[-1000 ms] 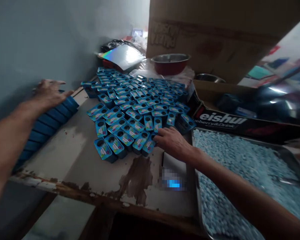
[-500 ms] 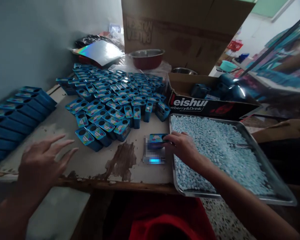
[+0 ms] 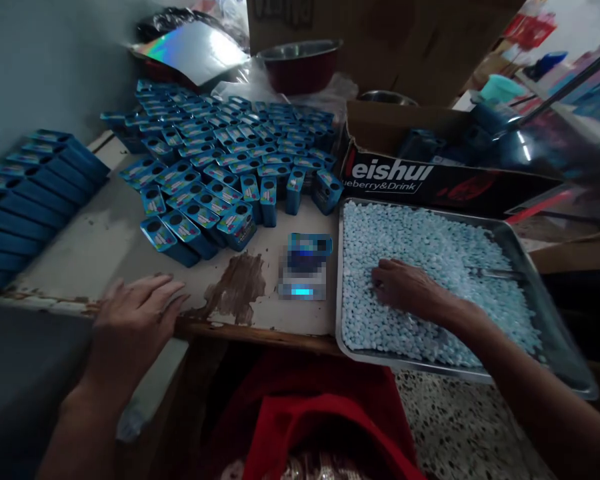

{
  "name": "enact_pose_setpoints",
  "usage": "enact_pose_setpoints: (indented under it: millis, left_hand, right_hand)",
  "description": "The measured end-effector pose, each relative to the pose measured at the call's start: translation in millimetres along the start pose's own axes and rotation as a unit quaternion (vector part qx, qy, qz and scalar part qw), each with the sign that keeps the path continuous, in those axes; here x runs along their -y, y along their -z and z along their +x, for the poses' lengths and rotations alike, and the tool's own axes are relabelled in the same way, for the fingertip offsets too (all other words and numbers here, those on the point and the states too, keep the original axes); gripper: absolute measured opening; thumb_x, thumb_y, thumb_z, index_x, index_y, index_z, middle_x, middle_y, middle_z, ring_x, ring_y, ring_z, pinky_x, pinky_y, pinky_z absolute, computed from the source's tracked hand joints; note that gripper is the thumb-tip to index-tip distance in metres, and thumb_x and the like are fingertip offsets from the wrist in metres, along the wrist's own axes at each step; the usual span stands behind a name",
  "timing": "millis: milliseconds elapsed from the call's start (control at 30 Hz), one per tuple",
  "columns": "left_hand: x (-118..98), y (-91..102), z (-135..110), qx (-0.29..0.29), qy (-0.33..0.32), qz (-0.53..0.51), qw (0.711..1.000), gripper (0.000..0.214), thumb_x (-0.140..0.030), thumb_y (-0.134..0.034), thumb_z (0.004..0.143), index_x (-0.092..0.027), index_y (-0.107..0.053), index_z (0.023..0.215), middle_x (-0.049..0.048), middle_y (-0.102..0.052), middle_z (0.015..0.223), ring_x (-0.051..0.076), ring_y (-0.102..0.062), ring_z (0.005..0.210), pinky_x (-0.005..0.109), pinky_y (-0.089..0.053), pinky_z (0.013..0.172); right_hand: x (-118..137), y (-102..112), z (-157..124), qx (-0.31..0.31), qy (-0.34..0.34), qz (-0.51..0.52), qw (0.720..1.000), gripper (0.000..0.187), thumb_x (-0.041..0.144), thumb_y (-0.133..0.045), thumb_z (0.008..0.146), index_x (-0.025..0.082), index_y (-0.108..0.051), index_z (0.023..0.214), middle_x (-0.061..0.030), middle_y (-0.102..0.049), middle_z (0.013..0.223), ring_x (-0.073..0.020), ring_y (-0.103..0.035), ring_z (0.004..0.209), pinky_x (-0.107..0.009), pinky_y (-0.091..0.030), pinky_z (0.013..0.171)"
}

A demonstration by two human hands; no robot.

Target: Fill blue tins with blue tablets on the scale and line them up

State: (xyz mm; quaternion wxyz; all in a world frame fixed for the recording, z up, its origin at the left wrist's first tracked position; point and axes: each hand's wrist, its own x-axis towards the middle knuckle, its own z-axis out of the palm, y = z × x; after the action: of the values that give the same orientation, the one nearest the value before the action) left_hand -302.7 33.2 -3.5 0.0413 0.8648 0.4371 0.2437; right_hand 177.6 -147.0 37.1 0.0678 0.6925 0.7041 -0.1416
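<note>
My right hand (image 3: 405, 288) is down in a metal tray (image 3: 339, 287) of small pale blue, candy-like pellets (image 3: 405, 230). Its fingers are curled and pinched together among them, and the fingertips are partly hidden. Left of the tray, a small blue box (image 3: 325, 243) sits on a digital scale (image 3: 303, 292) with a lit display; both are partly blurred out. My left hand (image 3: 140, 310) hovers at the table's front edge, fingers stretched out and holding nothing. Beyond it, many similar blue boxes (image 3: 200, 213) with round holes in their tops stand close together.
A row of blue boxes (image 3: 35, 207) lines the left side by the wall. Behind the tray, an open carton (image 3: 395, 177) holds more blue items. A red bowl (image 3: 300, 70) and a shiny holographic sheet (image 3: 195, 50) lie at the back. A metal utensil (image 3: 495, 273) rests in the pellets.
My right hand has let go of the blue box on the scale and moved right into the pellets. My left hand has moved right, nearer the table edge. The view has tilted down.
</note>
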Motion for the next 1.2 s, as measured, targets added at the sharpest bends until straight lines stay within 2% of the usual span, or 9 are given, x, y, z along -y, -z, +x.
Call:
enact_pose_setpoints:
  millis: [67,167,333,500,567,767,1000,1067,1200]
  left_hand:
    - [-17,-1.0,8,0.001,-0.029,0.038,0.999,0.018,-0.032,-0.068,0.097,-0.033,-0.073,0.114,0.0054,-0.076,0.132,0.036,-0.07,0.126,0.062,-0.043,0.121]
    - [-40,-4.6,20,-0.003,-0.062,0.046,0.997,0.017,-0.033,-0.067,0.099,-0.032,-0.074,0.114,0.0054,-0.077,0.13,0.034,-0.072,0.123,0.06,-0.044,0.122]
    - [-72,-23.7,37,0.013,-0.088,-0.013,0.996,0.018,-0.03,-0.066,0.1,-0.03,-0.076,0.115,0.0053,-0.079,0.126,0.032,-0.074,0.118,0.057,-0.046,0.121]
    - [-101,-45.5,53,0.01,-0.036,-0.127,0.991,0.033,-0.029,-0.072,0.095,-0.033,-0.072,0.128,0.003,-0.077,0.128,0.029,-0.072,0.121,0.048,-0.052,0.117]
    - [-110,-54.3,59,0.019,0.006,-0.179,0.984,0.047,-0.029,-0.077,0.091,-0.031,-0.067,0.137,0.0044,-0.076,0.13,0.029,-0.072,0.123,0.046,-0.054,0.115]
    - [-127,-75.0,77,0.078,0.106,-0.313,0.94,0.068,-0.035,-0.087,0.081,-0.027,-0.062,0.143,0.0074,-0.074,0.132,0.028,-0.071,0.123,0.043,-0.058,0.11]
    - [-135,-81.4,91,0.12,0.105,-0.375,0.913,0.06,-0.043,-0.085,0.081,-0.027,-0.066,0.135,0.0087,-0.073,0.134,0.03,-0.07,0.123,0.046,-0.06,0.104]
    - [-132,-83.9,92,0.128,0.104,-0.378,0.911,0.058,-0.045,-0.083,0.082,-0.027,-0.067,0.134,0.0078,-0.073,0.133,0.029,-0.07,0.122,0.046,-0.06,0.104]
    - [-123,-86.6,91,0.118,0.102,-0.377,0.913,0.054,-0.045,-0.082,0.083,-0.028,-0.069,0.133,0.0067,-0.073,0.132,0.028,-0.07,0.119,0.044,-0.06,0.102]
  right_hand:
    - [-7,12,-4,0.02,0.006,0.083,0.996,0.015,0.011,-0.059,0.089,0.02,-0.071,0.09,-0.0061,-0.071,0.092,-0.0199,-0.064,0.077,-0.032,-0.042,0.069]
    - [-18,22,-11,0.01,-0.038,0.206,0.978,0.01,0.016,-0.065,0.084,0.022,-0.073,0.085,0.0,-0.07,0.077,-0.0158,-0.061,0.067,-0.028,-0.04,0.062]
    - [-29,11,-8,0.013,-0.121,0.388,0.913,0.02,0.029,-0.069,0.081,0.019,-0.079,0.095,0.0014,-0.066,0.064,-0.0144,-0.057,0.058,-0.026,-0.04,0.055]
    - [-30,9,0,-0.03,-0.157,0.514,0.843,0.026,0.039,-0.077,0.076,0.017,-0.079,0.09,-0.0001,-0.065,0.066,-0.0139,-0.055,0.06,-0.026,-0.042,0.056]
    - [-28,14,4,-0.034,-0.169,0.53,0.831,0.029,0.042,-0.08,0.075,0.017,-0.079,0.091,-0.0006,-0.065,0.066,-0.0141,-0.055,0.061,-0.027,-0.043,0.057]
    - [-9,42,18,0.006,-0.151,0.498,0.854,0.025,0.038,-0.079,0.077,0.018,-0.082,0.091,-0.002,-0.067,0.066,-0.0156,-0.058,0.063,-0.028,-0.045,0.058]
    - [20,77,51,-0.025,-0.05,0.495,0.867,0.018,0.03,-0.074,0.082,0.017,-0.081,0.092,-0.0001,-0.066,0.068,-0.0129,-0.055,0.062,-0.025,-0.041,0.055]
    - [31,85,65,-0.056,0.006,0.448,0.892,0.014,0.025,-0.072,0.083,0.017,-0.081,0.09,0.0008,-0.066,0.071,-0.0114,-0.053,0.061,-0.025,-0.039,0.056]
    - [56,98,87,-0.117,0.111,0.257,0.953,0.018,0.007,-0.069,0.078,0.017,-0.082,0.086,0.0002,-0.07,0.081,-0.0109,-0.057,0.067,-0.025,-0.041,0.065]
